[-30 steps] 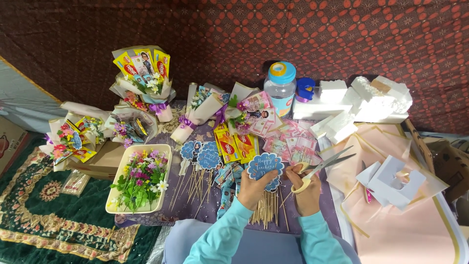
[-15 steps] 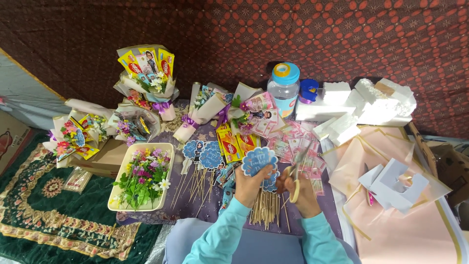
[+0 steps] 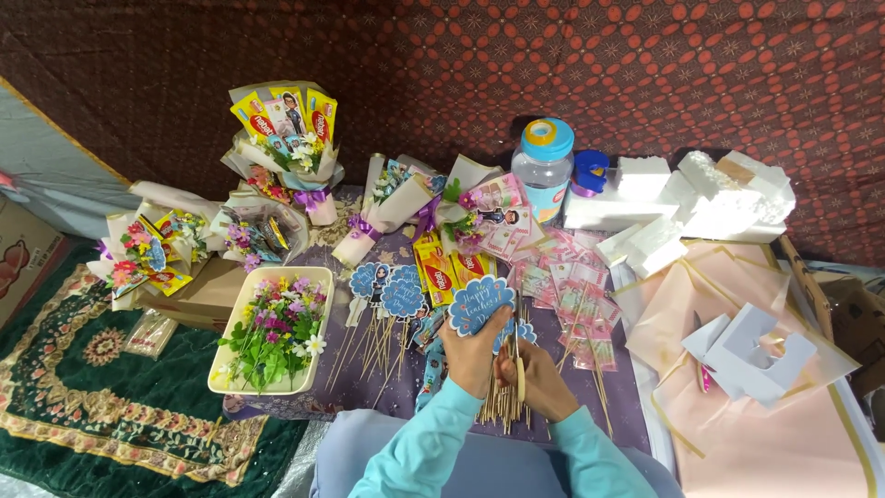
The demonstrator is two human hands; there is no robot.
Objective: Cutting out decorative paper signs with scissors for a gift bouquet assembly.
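Observation:
My left hand (image 3: 473, 349) holds a blue scalloped paper topper (image 3: 479, 303) with white lettering, face up. Beside it, my right hand (image 3: 537, 380) grips scissors with pale yellow handles (image 3: 519, 373); the blades point up behind the topper. Both hands hover over a bundle of thin wooden skewers (image 3: 502, 406) lying on the purple cloth (image 3: 627, 406). More blue toppers on sticks (image 3: 392, 290) lie just left of my hands. Both sleeves are turquoise.
A cream tray of artificial flowers (image 3: 270, 330) sits at left. Snack bouquets (image 3: 286, 148) stand behind. A clear jar with a blue lid (image 3: 543, 166), white foam blocks (image 3: 701, 198), pink banknote-like papers (image 3: 572, 290) and pink wrapping sheets (image 3: 784, 433) fill the right. A green rug (image 3: 101, 397) lies lower left.
My right hand has drawn the scissors in from the right, turning them from slanted to nearly upright behind the topper. My left hand keeps hold of the topper.

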